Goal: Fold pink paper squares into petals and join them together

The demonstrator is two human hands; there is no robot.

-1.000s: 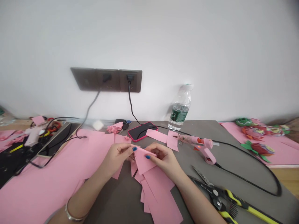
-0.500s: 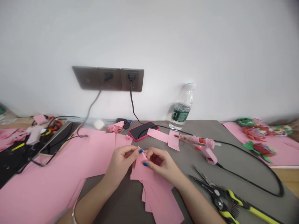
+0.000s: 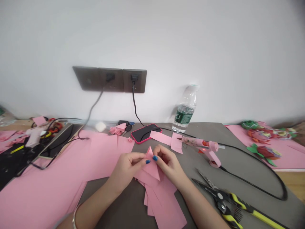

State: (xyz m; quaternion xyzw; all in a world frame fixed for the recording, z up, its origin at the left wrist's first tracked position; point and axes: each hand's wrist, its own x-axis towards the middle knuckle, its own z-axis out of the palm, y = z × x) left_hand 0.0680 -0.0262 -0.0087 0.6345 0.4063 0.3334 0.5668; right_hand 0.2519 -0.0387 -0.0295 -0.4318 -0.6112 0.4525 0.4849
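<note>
No words or numbers can be read anywhere. The only lettering, pale marks on the dark green label [image 3: 183,114] of the clear plastic water bottle [image 3: 188,102], is too small and blurred to make out.

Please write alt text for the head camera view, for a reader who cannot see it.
The left hand and right hand, blue-nailed, hold a pink paper triangle above pink paper strips on a grey tabletop. A pink glue gun and yellow-handled pliers lie to the right.
</note>
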